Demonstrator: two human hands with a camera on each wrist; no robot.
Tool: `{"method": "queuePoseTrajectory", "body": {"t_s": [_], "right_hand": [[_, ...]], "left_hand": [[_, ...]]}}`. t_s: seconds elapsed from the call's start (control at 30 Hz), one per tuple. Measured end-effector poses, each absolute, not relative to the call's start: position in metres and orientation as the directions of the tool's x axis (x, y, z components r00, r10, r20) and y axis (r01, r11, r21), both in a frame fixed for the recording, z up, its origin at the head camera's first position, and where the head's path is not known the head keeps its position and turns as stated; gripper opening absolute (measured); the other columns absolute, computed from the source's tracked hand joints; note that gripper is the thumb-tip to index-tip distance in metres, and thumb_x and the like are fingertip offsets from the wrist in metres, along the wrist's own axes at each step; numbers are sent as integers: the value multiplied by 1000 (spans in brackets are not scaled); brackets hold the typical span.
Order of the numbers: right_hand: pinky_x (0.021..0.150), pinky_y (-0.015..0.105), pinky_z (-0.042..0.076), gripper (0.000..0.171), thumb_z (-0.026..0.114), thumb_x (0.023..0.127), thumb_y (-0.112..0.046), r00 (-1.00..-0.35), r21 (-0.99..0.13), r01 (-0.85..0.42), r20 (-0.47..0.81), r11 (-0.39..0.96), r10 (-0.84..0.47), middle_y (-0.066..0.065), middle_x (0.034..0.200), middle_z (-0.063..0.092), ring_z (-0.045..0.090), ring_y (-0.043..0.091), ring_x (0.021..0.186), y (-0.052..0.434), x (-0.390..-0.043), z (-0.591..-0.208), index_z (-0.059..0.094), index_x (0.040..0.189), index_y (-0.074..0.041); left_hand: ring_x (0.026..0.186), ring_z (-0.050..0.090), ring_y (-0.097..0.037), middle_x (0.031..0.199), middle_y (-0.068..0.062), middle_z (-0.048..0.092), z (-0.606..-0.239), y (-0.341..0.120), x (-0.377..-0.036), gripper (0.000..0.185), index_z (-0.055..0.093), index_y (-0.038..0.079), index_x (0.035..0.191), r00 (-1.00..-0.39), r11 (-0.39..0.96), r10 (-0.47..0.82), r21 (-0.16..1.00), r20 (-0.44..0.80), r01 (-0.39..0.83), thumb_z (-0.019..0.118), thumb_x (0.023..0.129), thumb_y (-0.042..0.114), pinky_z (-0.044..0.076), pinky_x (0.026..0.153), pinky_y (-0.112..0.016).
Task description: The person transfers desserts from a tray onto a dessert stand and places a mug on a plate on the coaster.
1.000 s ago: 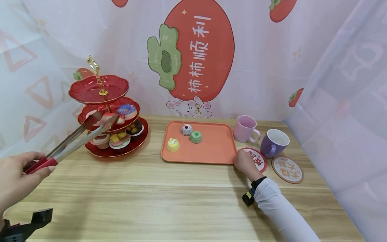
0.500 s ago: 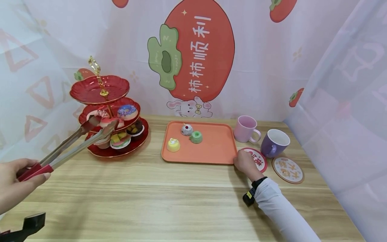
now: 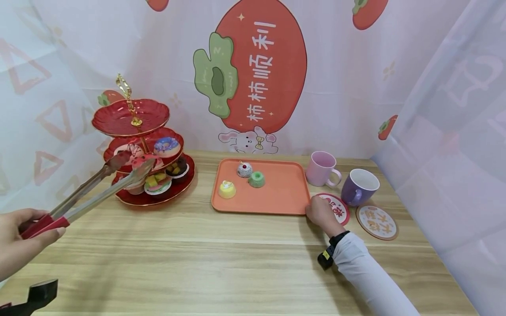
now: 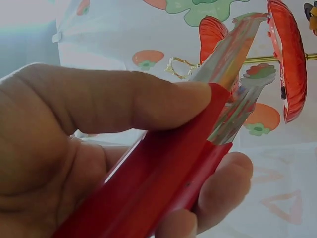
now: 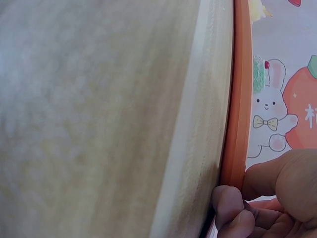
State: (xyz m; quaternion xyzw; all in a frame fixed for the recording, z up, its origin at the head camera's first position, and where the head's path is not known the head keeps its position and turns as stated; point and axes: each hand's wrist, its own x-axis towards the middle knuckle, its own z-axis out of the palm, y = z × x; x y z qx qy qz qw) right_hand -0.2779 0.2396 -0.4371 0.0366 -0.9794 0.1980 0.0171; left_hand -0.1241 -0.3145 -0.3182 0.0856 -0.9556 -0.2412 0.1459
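Left hand (image 3: 23, 243) gripped red-handled tongs (image 3: 96, 198) between thumb and fingers. Arms were spread, I judged, to straddle a pastry. Tips stood at the middle tier of the cake stand (image 3: 114, 119), by a red-pink pastry (image 3: 144, 158); contact I couldn't tell. Right hand (image 3: 322, 215) pinched the near right corner of the tray (image 3: 280, 186), probably to steady it on the bench (image 3: 221, 263). Yellow cake (image 3: 227, 190) and green cake (image 3: 256, 179) sat toward its left.

The head view is bright, the right hand (image 3: 320, 215) softly shadowing the table (image 3: 221, 263); the left wrist view glares at upper left, the right blurs at left.
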Motion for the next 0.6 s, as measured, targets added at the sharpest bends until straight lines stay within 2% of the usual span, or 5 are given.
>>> {"method": "queuePoseTrajectory", "body": {"t_s": [0.23,0.3,0.43,0.53,0.6], "right_hand": [[55,38,41,16,50,78,2,-997,-388,-74,54,919,-58,10,60,48,48,26,58,239,-278,-436,51,62,-2],[55,39,41,16,50,78,2,-997,-389,-74,55,918,-57,10,60,48,48,26,58,239,-278,-436,51,62,-2],[56,39,41,16,50,78,2,-997,-383,-75,57,921,-58,10,60,48,48,26,58,239,-279,-437,51,62,-2],[56,39,41,16,50,78,1,-997,-383,-74,53,921,-58,10,61,48,48,26,58,239,-279,-437,51,62,-2],[56,38,41,16,50,78,1,-997,-385,-70,46,920,-56,9,61,48,48,26,58,239,-279,-437,51,63,-2]], "left_hand": [[58,51,-34,76,-36,50,-311,-302,-121,40,42,-25,104,-932,861,-234,504,278,-65,66,79,-5,35,41,-18],[57,51,-23,76,-34,52,-310,-299,-121,41,44,-24,105,-929,865,-228,499,293,-55,68,79,-3,35,41,-18],[56,49,-18,73,-28,54,-309,-294,-121,43,46,-22,105,-935,886,-197,463,293,-42,70,81,4,37,41,-20],[59,52,-30,75,-29,54,-308,-291,-123,45,47,-22,105,-950,896,-169,442,263,-37,71,82,8,37,43,-21],[61,53,-31,77,-30,55,-309,-290,-124,46,48,-21,104,-955,904,-145,427,257,-23,72,81,11,38,43,-22]]}}
